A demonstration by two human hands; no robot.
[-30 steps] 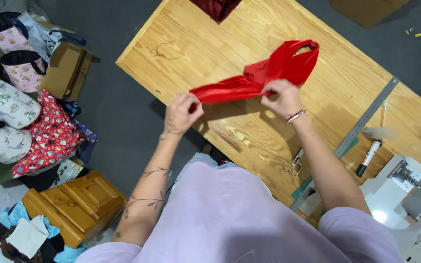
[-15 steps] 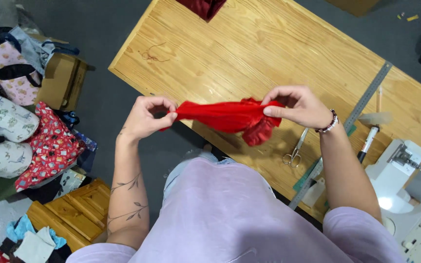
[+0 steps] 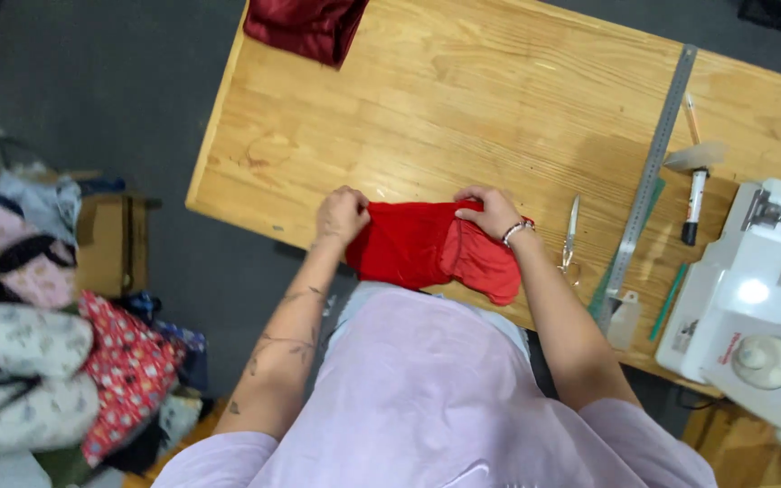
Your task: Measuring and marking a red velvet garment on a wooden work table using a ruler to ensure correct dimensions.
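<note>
Open tabletop (image 3: 463, 99) ahead; scissors (image 3: 569, 237), ruler (image 3: 648, 176) right.

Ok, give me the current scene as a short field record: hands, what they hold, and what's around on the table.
left hand: pinching left edge of red fabric piece
right hand: pressing the fabric's top right edge
fabric position: at near edge of wooden table, partly overhanging
scissors: right of the fabric
metal ruler: lying diagonally
marker: beyond the ruler
sewing machine: far right
dark red cloth: far table edge
</note>
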